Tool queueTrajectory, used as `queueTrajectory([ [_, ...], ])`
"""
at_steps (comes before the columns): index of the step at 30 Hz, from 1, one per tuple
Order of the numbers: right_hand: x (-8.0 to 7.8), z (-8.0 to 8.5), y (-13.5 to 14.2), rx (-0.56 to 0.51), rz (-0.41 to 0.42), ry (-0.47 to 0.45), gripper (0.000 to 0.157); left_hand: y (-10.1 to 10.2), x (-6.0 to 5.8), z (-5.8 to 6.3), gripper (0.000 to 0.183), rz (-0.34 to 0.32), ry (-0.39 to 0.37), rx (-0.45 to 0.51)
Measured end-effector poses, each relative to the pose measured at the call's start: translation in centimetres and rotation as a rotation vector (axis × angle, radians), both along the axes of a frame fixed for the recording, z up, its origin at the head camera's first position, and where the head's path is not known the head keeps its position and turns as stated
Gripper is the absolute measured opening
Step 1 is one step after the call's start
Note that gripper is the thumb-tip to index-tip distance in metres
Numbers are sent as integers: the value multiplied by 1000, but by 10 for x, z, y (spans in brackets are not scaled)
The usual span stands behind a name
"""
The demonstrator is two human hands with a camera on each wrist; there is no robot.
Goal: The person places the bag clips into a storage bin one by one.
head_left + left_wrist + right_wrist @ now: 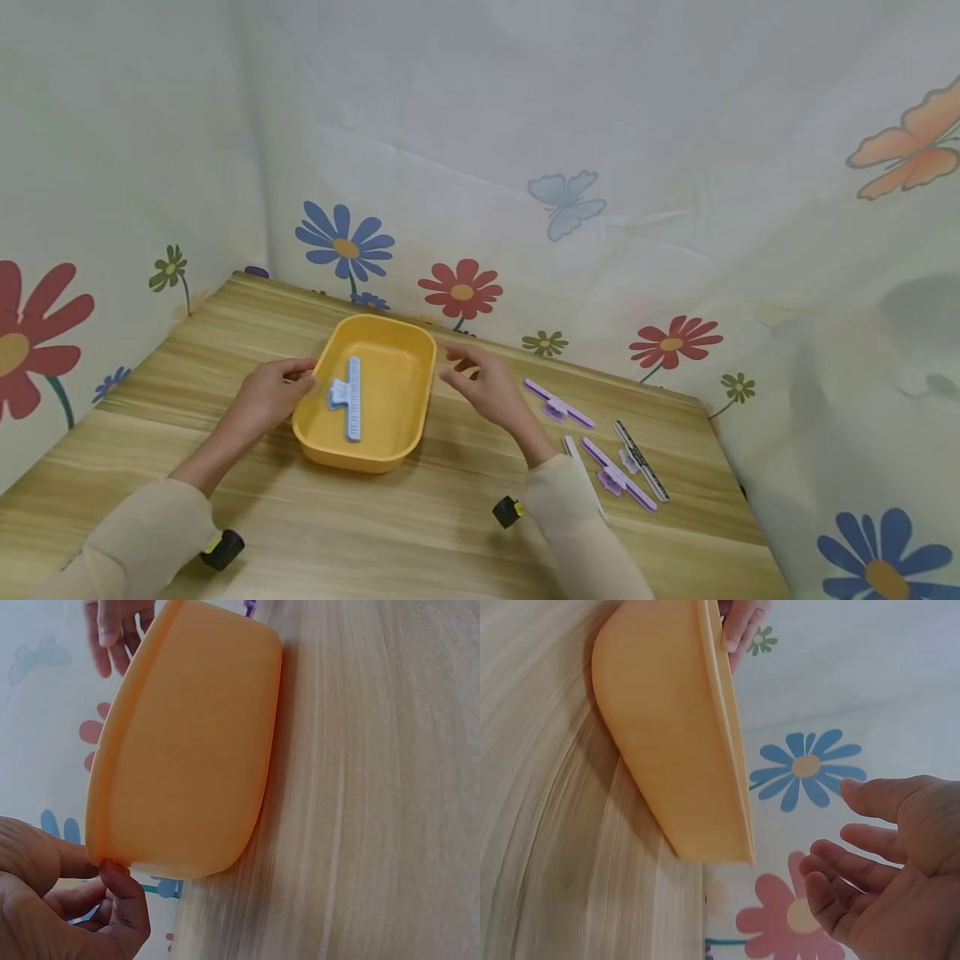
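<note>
A yellow plastic basin (408,446) stands on the wooden table, and one light-blue ruler clip (354,400) lies inside it. My left hand (273,387) pinches the basin's left rim between thumb and fingers; the left wrist view shows that hand (71,900) right at the rim's corner. Just off the right rim is my right hand (483,385), its fingers relaxed and slightly bent, holding nothing. In the right wrist view a gap separates this hand (900,862) from the basin's side (664,720).
To the right lie a purple ruler clip (558,403), a second purple clip (618,473) and a black-patterned clip (641,458). A pale clip (583,467) is partly hidden by my right sleeve. A flower-printed cloth (480,208) backs the table (360,533).
</note>
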State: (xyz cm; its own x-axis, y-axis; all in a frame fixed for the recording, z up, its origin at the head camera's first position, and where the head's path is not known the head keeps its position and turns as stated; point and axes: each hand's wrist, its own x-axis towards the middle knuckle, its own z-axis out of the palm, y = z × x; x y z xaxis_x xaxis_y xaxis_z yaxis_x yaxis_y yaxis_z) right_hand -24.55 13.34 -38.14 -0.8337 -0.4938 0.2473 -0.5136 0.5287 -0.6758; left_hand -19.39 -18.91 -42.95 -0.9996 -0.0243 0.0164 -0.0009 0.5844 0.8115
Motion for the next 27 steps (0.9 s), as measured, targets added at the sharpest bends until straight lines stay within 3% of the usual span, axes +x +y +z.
queueTrajectory([
  [27,9,-3,94,-43,-194,-11,41,-1,-2,-2,48,-3,-30,-23],
])
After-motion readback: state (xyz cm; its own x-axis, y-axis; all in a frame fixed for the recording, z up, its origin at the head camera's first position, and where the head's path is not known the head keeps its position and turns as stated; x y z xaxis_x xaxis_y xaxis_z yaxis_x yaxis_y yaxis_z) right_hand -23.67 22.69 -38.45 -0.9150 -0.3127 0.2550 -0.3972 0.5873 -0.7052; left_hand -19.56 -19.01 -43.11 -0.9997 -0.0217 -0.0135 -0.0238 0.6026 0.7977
